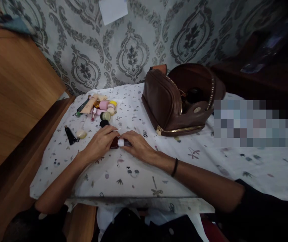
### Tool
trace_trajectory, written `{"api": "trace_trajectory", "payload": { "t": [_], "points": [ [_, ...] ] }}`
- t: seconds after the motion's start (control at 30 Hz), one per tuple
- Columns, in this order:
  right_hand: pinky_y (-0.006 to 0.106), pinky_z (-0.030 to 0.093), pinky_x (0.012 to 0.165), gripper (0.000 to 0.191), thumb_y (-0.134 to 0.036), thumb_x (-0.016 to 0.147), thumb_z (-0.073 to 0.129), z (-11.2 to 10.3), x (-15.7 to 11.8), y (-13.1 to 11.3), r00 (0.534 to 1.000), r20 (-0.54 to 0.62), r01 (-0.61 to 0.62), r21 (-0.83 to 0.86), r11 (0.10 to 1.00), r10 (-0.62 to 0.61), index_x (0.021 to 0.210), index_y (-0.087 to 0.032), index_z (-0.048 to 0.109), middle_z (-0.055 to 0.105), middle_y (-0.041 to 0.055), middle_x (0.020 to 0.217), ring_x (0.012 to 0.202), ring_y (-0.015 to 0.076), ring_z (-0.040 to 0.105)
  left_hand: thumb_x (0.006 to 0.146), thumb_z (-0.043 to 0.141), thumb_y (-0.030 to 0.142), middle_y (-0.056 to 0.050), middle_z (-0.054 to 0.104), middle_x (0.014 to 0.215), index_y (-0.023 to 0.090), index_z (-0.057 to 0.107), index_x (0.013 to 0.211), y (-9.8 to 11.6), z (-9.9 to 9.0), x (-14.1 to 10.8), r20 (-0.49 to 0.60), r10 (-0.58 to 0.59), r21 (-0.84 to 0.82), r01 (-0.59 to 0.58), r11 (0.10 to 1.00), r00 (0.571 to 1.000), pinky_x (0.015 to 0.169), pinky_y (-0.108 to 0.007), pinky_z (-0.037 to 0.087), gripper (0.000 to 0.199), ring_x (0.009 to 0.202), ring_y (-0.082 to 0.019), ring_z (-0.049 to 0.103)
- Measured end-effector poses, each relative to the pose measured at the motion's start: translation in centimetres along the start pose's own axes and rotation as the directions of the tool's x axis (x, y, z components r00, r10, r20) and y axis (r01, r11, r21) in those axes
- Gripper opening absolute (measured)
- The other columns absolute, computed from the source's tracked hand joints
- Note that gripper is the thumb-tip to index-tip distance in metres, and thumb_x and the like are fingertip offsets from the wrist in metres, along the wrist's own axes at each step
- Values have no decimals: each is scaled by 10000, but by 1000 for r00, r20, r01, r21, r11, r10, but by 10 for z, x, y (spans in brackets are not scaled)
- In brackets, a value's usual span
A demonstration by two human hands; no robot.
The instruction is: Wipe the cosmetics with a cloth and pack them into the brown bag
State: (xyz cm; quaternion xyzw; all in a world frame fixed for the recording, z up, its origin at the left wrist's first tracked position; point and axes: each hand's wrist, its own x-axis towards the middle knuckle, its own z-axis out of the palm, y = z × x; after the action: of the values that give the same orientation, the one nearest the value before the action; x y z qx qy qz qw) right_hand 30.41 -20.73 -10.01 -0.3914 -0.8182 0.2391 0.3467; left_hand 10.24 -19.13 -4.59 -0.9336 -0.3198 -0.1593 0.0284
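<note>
My left hand (106, 139) is closed round the dark red body of a small bottle (114, 143) lying sideways just above or on the cloth. My right hand (136, 144) grips its other end, where a white band and a dark end show. Fingers of both hands hide part of the bottle. Right behind my left hand is a black round item (104, 123), and beyond it a small jar (105, 116) with an olive-green lid. Open to the right stands a brown leather toiletry bag (162, 101) with gold zips; its dark contents are hard to make out.
Several cosmetics, among them a beige tube (89, 103) and a pink container (104, 105), lie grouped at the back left. Nearer are a black tube (70, 135) and a cream-coloured round item (81, 134). A patterned white cloth (133, 181) covers the table; a wooden panel (17, 87) borders the left.
</note>
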Motion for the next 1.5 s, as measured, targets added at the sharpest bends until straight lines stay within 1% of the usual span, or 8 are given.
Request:
{"api": "trace_trajectory", "payload": {
  "t": [0.2,0.33,0.53,0.7,0.87,1.03,1.3,1.5],
  "points": [
    [370,462,883,201,-117,847,693,1,0,0,1000,-2,-3,-12,1000,3,1041,-162,661,694,81,1017,981,233,585,1008,477,300,-143,577,1298,182,616,1248,-5,5,-14,5,-30,-132,30,991,1000,1032,-417,495,301,1220,-256,558],
    [367,466,873,206,-127,844,702,1,-1,0,1000,-10,4,-10,1000,-4,1041,-172,666,689,75,1003,966,228,586,868,682,513,-162,491,1416,220,534,1369,-14,6,-28,81,-60,-151,71,986,995,1081,-480,463,599,1315,-323,492],
    [375,468,890,190,-119,849,691,0,-1,-2,1000,1,5,-5,1000,-5,1031,-173,680,685,75,989,979,232,588,855,699,504,-98,560,1192,240,562,1339,-19,4,-37,148,-194,-168,218,961,970,972,-418,504,568,1145,-283,571],
    [387,467,897,232,-263,924,647,0,0,-2,1000,-16,-24,4,1000,24,1135,-168,655,686,92,1041,997,238,587,834,720,499,-61,549,1063,224,601,1207,-16,9,-38,54,-210,-132,216,968,976,877,-379,522,478,1016,-250,579],
    [364,460,880,198,-309,975,574,-5,2,-5,999,1,-47,12,999,47,1055,-160,678,689,97,988,977,231,599,841,721,487,-130,568,1154,190,569,1223,-10,15,-38,-165,-80,78,94,992,983,919,-442,517,507,1084,-300,560],
    [285,432,719,163,-292,933,627,-12,1,-3,998,9,-67,76,995,67,998,-156,688,681,44,860,753,164,581,841,701,537,-164,553,1226,178,517,1297,-5,13,-39,-171,-17,72,30,997,985,993,-491,491,609,1150,-324,549],
    [272,460,705,160,-221,873,693,-11,-3,-1,998,-55,45,150,988,-38,1026,-175,684,688,41,924,750,150,596,1003,444,181,-110,584,1120,182,579,1198,10,0,-41,-252,-92,-51,81,995,963,944,-369,513,237,1093,-226,577],
    [258,468,676,183,-161,831,721,-7,-4,2,997,-60,66,230,971,-53,1009,-173,678,659,22,881,719,139,591,973,480,107,-130,635,1150,173,593,1125,27,-4,-31,-296,53,-43,-68,997,954,976,-405,524,201,1142,-230,590]
  ]
}}
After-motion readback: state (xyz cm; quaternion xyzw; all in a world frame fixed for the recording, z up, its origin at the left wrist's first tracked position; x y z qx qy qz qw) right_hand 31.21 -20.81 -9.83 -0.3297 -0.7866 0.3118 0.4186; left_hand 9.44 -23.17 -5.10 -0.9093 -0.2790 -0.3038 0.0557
